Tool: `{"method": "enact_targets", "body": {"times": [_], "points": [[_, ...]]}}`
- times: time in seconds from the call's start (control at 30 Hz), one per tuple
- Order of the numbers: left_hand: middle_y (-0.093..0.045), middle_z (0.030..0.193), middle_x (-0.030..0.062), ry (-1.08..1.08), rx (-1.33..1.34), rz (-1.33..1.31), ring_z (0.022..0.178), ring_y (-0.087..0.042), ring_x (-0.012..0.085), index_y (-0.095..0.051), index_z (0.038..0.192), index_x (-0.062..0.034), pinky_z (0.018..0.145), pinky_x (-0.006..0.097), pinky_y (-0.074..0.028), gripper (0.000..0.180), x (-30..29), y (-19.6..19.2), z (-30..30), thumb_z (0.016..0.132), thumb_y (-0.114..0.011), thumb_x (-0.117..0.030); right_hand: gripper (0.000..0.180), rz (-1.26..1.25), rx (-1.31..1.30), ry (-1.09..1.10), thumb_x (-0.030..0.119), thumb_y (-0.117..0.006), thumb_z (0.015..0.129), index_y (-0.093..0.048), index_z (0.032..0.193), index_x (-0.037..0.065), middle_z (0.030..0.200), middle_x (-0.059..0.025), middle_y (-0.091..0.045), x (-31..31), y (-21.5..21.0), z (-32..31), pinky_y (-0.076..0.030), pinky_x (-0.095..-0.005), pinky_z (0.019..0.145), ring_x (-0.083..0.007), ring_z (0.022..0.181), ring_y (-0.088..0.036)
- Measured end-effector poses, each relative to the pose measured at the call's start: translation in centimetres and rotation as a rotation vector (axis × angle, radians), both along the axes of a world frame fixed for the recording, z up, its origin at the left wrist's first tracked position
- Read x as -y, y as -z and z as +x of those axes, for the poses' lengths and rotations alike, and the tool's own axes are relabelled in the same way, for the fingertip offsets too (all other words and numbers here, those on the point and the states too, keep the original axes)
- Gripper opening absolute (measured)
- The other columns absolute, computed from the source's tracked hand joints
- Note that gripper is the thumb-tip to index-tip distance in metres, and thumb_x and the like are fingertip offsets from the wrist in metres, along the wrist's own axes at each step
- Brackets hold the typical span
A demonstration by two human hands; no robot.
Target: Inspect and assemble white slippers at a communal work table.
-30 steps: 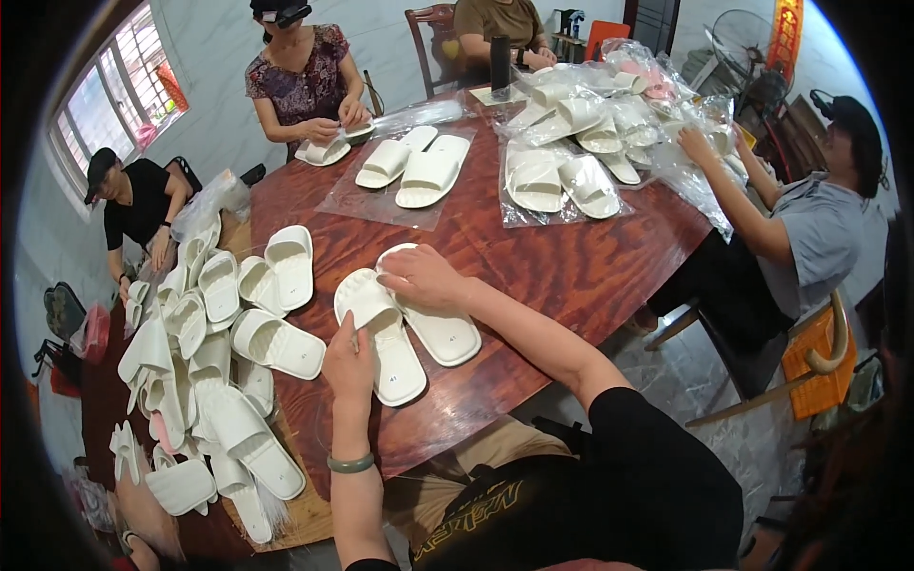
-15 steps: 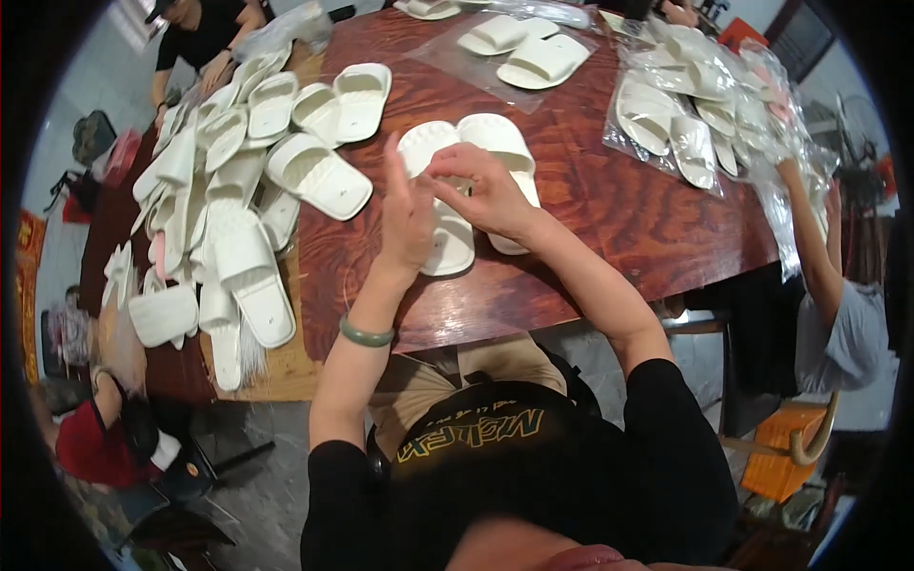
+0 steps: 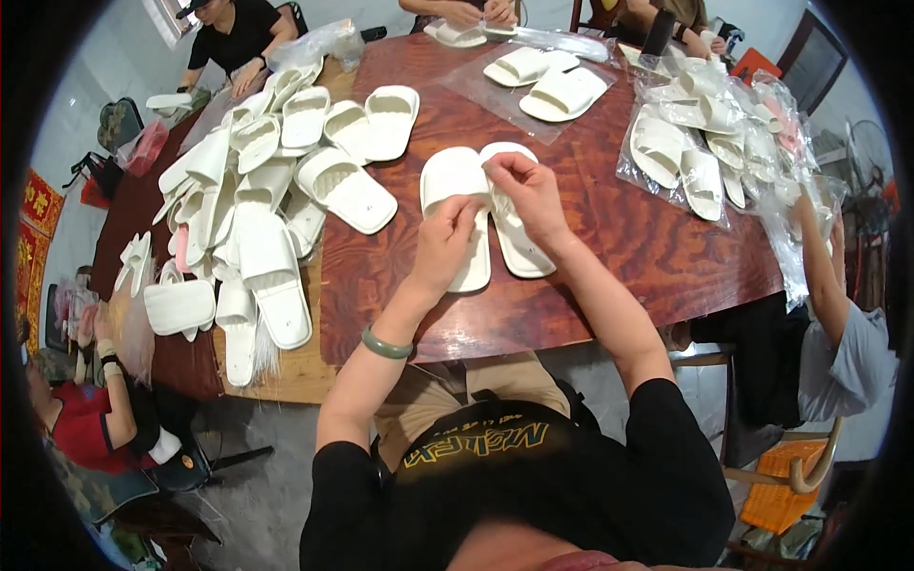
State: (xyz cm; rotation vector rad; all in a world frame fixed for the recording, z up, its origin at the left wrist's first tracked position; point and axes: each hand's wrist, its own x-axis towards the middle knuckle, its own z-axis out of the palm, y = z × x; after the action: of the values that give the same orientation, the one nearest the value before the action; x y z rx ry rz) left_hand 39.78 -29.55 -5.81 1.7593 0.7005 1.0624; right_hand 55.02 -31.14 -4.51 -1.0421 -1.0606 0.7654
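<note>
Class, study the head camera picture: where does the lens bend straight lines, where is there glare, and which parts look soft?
Head view: the round table edge bows toward the black rim; sheen glints on the plastic bags; the hands on the white slippers are sharp, the shirt at the bottom edge is blurred.

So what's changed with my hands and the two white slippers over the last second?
Both hands have come together: the left hand rose off the near edge of the left white foam slipper, and the right hand pulled in from the toe of the right white foam slipper. Their fingers now pinch between the pair. The slippers stay side by side on the red-brown wooden table.
</note>
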Motion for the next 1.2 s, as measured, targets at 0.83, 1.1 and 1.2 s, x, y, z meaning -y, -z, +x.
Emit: {"method": "enact_targets", "body": {"times": [0.83, 1.1, 1.2], "points": [[-0.062, 0.078, 0.0063, -0.098, -0.340, -0.171, 0.072, -0.056, 0.0110, -0.059, 0.093, 0.0034, 0.066, 0.024, -0.045, 0.023, -2.2, -0.3, -6.0, 0.088, -0.053, -0.018, 0.050, -0.074, 0.611, -0.008, 0.041, -0.040, 0.095, -0.053, 0.122, 0.000, 0.120, -0.0145, -0.056, -2.1, 4.0, 7.8, -0.036, -0.0321, 0.097, -0.0238, 0.113, -0.050], [-0.063, 0.090, 0.0226, -0.086, -0.538, 0.109, 0.088, -0.060, 0.0387, -0.053, 0.104, 0.0026, 0.077, 0.044, -0.045, 0.037, -6.9, 3.0, -3.3, 0.088, -0.049, -0.031, 0.056, -0.110, 0.594, -0.074, 0.052, -0.037, 0.093, -0.055, 0.124, 0.008, 0.124, -0.0143, -0.053, -2.4, 3.3, 8.0, -0.035, -0.0348, 0.099, -0.0267, 0.118, -0.048], [-0.064, 0.093, 0.0203, -0.216, -0.745, 0.137, 0.091, -0.060, 0.0346, -0.058, 0.114, -0.0049, 0.080, 0.039, -0.045, 0.032, -5.9, 1.9, -2.8, 0.089, -0.042, -0.018, 0.053, -0.428, 0.432, -0.034, 0.049, -0.044, 0.092, -0.057, 0.121, 0.007, 0.116, -0.0124, -0.058, -0.8, 1.5, 7.4, -0.038, -0.0317, 0.095, -0.0226, 0.109, -0.053]]}}
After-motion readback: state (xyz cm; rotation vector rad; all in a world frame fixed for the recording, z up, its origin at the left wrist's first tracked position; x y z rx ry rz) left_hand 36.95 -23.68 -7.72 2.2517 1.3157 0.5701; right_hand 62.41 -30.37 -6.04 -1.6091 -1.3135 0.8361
